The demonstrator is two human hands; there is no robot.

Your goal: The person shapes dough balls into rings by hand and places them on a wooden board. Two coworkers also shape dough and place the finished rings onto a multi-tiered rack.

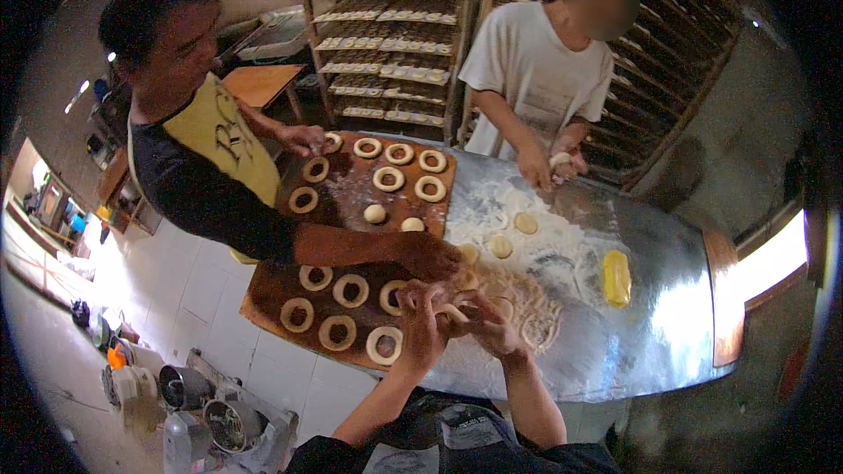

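Note:
Close together at the table's near edge, my left hand (423, 323) and my right hand (493, 326) hold a pale ring of dough (453, 312) between their fingers. Part of that ring is hidden by the fingers. To the left of my left hand, shaped dough rings (385, 345) lie in rows on a brown wooden board (263, 300). Just beyond my hands, a co-worker's hand (430, 256) reaches across toward round dough pieces (469, 254). Loose flour (531, 320) covers the metal beside my right hand.
A person in a yellow apron (213, 127) leans in at left; another in a white shirt (537, 57) handles dough across the metal table (615, 351). A yellow packet (616, 279) lies at right. Racks of trays (386, 44) stand behind; buckets (184, 386) sit on the floor at left.

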